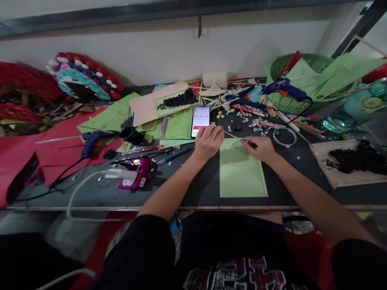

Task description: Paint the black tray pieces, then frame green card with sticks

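A thin wooden stick [232, 134] spans the gap between my two hands. My left hand [209, 141] has its fingers curled around the stick's left end, just in front of a phone [200, 121] showing a timer. At the stick's other end my right hand [260, 148] is pinched closed, with something small and dark at the fingertips that I cannot make out. Beneath lies a light green sheet of paper [240, 173], a wooden strip [263, 179] along its right edge. The sheet's top edge is partly under my right hand.
Two blue glue guns [90, 143] [286, 88] lie left and back right. A purple power strip [136, 174] with a white cable sits left. Right are a tape ring [284, 137], a framed panel with black pieces [353, 161] and a green basket [273, 68]. Scraps litter the back.
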A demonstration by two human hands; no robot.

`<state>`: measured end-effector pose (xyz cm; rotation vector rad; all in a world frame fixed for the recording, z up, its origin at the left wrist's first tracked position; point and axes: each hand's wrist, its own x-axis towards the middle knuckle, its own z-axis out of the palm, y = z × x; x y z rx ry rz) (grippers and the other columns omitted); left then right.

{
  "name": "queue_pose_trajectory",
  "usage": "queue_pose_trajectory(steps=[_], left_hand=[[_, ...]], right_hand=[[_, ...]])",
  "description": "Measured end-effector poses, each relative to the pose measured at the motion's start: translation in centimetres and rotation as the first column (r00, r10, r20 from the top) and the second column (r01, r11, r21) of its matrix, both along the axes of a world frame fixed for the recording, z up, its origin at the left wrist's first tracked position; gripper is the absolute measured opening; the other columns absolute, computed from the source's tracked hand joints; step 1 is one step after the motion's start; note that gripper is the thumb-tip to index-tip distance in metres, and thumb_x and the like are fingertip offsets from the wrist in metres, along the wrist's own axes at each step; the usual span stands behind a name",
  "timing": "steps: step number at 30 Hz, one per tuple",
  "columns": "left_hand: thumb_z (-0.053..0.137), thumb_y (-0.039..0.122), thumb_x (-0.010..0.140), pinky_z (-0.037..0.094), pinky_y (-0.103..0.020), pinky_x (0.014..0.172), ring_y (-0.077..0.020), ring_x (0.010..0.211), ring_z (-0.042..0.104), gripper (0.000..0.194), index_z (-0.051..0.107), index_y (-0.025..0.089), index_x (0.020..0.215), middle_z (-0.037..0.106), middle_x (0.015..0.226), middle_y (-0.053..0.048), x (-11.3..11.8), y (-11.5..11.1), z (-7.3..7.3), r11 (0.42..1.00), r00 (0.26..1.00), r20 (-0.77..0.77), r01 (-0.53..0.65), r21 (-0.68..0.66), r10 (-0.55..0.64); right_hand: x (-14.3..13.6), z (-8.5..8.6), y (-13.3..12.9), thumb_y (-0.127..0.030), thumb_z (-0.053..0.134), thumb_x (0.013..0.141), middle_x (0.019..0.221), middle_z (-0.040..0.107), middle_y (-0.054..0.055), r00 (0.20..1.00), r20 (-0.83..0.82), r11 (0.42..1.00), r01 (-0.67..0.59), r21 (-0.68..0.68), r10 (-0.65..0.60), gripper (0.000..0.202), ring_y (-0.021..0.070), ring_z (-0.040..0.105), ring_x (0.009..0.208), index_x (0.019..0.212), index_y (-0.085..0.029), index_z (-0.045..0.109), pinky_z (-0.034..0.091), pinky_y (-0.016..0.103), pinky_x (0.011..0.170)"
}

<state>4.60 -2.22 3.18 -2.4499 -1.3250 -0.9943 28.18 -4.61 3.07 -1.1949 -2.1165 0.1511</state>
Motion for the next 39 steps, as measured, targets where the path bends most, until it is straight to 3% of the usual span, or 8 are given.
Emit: queue_pose_trajectory(steps=[7, 13, 18, 26, 36, 39], left_hand=[[0.053, 0.021, 0.093, 0.048, -0.043, 0.092, -0.0258, 0.107, 0.064, 0.012, 0.065, 0.022, 0.089, 0.074, 0.106, -0.009, 0.4, -0.1, 0.6, 0.999, 0.997, 0.066, -0.028, 0.041, 0.025], [0.050, 0.021, 0.096, 0.050, -0.038, 0.084, -0.0236, 0.100, 0.064, 0.016, 0.065, 0.021, 0.093, 0.075, 0.095, -0.007, 0.9, -0.2, 0.1, 0.994, 0.993, -0.031, 0.113, 0.005, -0.112], [0.050, 0.021, 0.096, 0.050, -0.037, 0.078, -0.0243, 0.097, 0.064, 0.017, 0.065, 0.021, 0.087, 0.073, 0.087, -0.007, 1.1, -0.1, -0.2, 0.988, 0.985, -0.081, 0.146, -0.048, -0.149], [0.053, 0.019, 0.092, 0.048, -0.034, 0.070, -0.0230, 0.090, 0.065, 0.015, 0.063, 0.021, 0.082, 0.071, 0.077, -0.005, 1.0, 0.0, -0.5, 0.991, 0.983, -0.143, 0.127, 0.047, -0.119], [0.056, 0.025, 0.095, 0.048, -0.032, 0.068, -0.0232, 0.089, 0.065, 0.022, 0.067, 0.020, 0.076, 0.070, 0.071, -0.005, 0.9, 0.2, -0.8, 0.994, 0.989, -0.115, 0.101, 0.030, -0.097], [0.054, 0.020, 0.096, 0.051, -0.032, 0.073, -0.0230, 0.094, 0.065, 0.019, 0.073, 0.019, 0.094, 0.075, 0.083, -0.006, 0.8, 0.4, -1.1, 1.000, 0.996, -0.092, 0.022, 0.011, -0.021]], right_hand=[[0.3, 0.3, 0.5, -0.041, 0.051, 0.095, 0.081, 0.079, 0.005, 0.994, -0.070, 0.997, 0.077, -0.018, -0.078, 0.036, 0.0144, 0.068, 0.059, 0.089, -0.019, 0.079, 0.047, 0.024, 0.054], [0.6, 0.3, 1.0, -0.045, 0.051, 0.094, 0.071, 0.076, 0.004, 0.980, -0.108, 0.986, 0.166, -0.009, -0.166, 0.039, 0.0129, 0.061, 0.051, 0.089, -0.018, 0.078, 0.043, 0.025, 0.052], [0.3, 0.0, 0.9, -0.049, 0.048, 0.095, 0.069, 0.074, 0.004, 0.982, -0.095, 0.986, 0.164, 0.010, -0.162, 0.043, 0.0123, 0.059, 0.050, 0.089, -0.019, 0.078, 0.040, 0.024, 0.050], [0.3, -0.1, 0.9, -0.045, 0.050, 0.095, 0.067, 0.073, 0.003, 0.985, -0.062, 0.986, 0.163, -0.018, -0.164, 0.039, 0.0120, 0.057, 0.050, 0.092, -0.019, 0.078, 0.038, 0.024, 0.050], [0.3, -0.3, 0.9, -0.042, 0.052, 0.095, 0.071, 0.074, 0.004, 0.986, -0.047, 0.986, 0.162, -0.032, -0.163, 0.035, 0.0123, 0.060, 0.053, 0.094, -0.018, 0.078, 0.039, 0.025, 0.053], [0.3, -0.4, 0.9, -0.043, 0.052, 0.095, 0.071, 0.074, 0.004, 0.984, -0.045, 0.985, 0.170, -0.033, -0.171, 0.036, 0.0123, 0.060, 0.054, 0.095, -0.018, 0.078, 0.039, 0.024, 0.054]])
